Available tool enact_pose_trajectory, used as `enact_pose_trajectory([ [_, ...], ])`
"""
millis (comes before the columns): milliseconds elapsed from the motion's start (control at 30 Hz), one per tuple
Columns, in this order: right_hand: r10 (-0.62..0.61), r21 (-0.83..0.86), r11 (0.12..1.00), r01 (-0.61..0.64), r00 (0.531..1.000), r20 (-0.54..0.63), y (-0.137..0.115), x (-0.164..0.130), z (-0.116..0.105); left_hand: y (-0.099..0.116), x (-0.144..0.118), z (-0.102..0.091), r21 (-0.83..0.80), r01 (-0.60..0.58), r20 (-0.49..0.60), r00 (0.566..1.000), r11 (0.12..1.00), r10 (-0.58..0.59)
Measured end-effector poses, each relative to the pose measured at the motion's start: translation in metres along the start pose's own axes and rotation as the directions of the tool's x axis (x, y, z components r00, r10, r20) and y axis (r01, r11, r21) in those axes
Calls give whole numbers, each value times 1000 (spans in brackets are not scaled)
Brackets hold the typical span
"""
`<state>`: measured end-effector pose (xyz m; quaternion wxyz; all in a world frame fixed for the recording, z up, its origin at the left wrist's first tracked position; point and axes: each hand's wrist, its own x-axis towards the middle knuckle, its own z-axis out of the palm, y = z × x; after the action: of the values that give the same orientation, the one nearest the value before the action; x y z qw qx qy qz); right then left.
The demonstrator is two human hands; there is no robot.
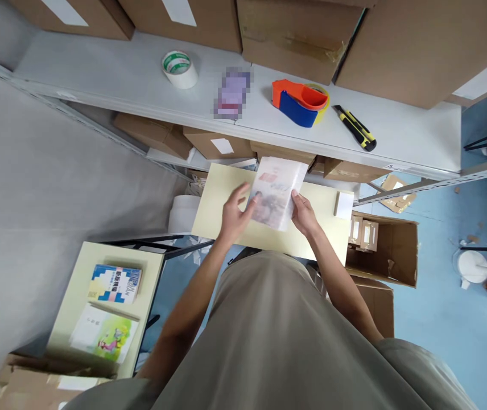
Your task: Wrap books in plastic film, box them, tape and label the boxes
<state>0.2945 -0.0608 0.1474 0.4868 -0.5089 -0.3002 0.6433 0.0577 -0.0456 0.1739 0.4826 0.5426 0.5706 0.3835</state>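
A book (278, 191) in a whitish, translucent wrap is held above the pale yellow table (209, 208). Its cover shows faint red print and a grey picture through the wrap. My right hand (305, 213) pinches its right edge, thumb on top. On the other side, my left hand (237, 213) has its fingers spread, with the thumb tip over the book's left edge; whether it presses there I cannot tell. A small white stack (344, 205) lies at the table's right end.
On the grey shelf (132, 80) ahead sit a tape roll (185, 77), a blurred purple item (232, 94), an orange-blue tape dispenser (298, 102) and a box cutter (357, 128). Cartons (290, 34) stand behind. Books (115, 283) lie on a left side table; an open carton (397, 250) stands right.
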Motion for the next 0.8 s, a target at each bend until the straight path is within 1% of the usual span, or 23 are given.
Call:
enact_pose_trajectory([
  [33, 21, 27, 999, -21, 1000, 17, -1, 0, -3, -4, 6, -7, -32, 48, -20, 999, 998, -49],
  [67, 39, 50, 998, -40, 999, 33, -1, -1, -4, -9, 11, -13, -85, 106, 13, 994, 991, -105],
  [133, 63, 84, 994, -67, 996, 57, 2, 0, -6, -15, 17, -21, -214, 233, 176, 964, 949, -197],
  [167, 72, 95, 992, -78, 995, 66, 5, 0, -6, -17, 18, -22, -269, 283, 252, 943, 921, -217],
  [200, 82, 99, 991, -89, 994, 75, 8, 0, -6, -19, 17, -21, -311, 317, 300, 927, 896, -224],
  [233, 93, 99, 990, -101, 992, 81, 12, 1, -6, -21, 15, -19, -345, 337, 319, 920, 876, -229],
  [333, 131, 92, 986, -140, 987, 97, 24, 0, -7, -29, 8, -11, -400, 374, 302, 916, 837, -265],
  [433, 151, 110, 981, -162, 984, 98, 31, -3, -10, -38, 5, -4, -384, 404, 270, 909, 831, -317],
  [500, 147, 119, 980, -157, 985, 89, 33, -5, -11, -41, 4, 0, -319, 379, 207, 922, 869, -326],
  [533, 142, 119, 981, -151, 986, 82, 33, -5, -11, -40, 2, 3, -260, 336, 144, 941, 905, -308],
  [567, 138, 116, 983, -145, 988, 74, 33, -6, -11, -37, -1, 5, -180, 274, 67, 962, 945, -266],
  [600, 136, 111, 984, -142, 989, 64, 33, -7, -10, -33, -4, 9, -83, 200, 2, 980, 976, -200],
  [633, 137, 107, 984, -142, 989, 53, 33, -8, -8, -28, -9, 13, 16, 122, -29, 992, 992, -121],
  [667, 139, 103, 984, -143, 989, 42, 33, -9, -6, -22, -14, 18, 102, 48, -18, 999, 994, -46],
  [700, 142, 97, 985, -145, 989, 35, 33, -11, -3, -16, -20, 24, 169, -13, 19, 1000, 986, 10],
  [733, 142, 91, 985, -144, 989, 33, 33, -13, 0, -11, -25, 30, 215, -55, 63, 997, 975, 42],
  [800, 122, 69, 990, -125, 992, 37, 34, -17, 7, -5, -32, 42, 273, -75, 98, 994, 959, 50],
])
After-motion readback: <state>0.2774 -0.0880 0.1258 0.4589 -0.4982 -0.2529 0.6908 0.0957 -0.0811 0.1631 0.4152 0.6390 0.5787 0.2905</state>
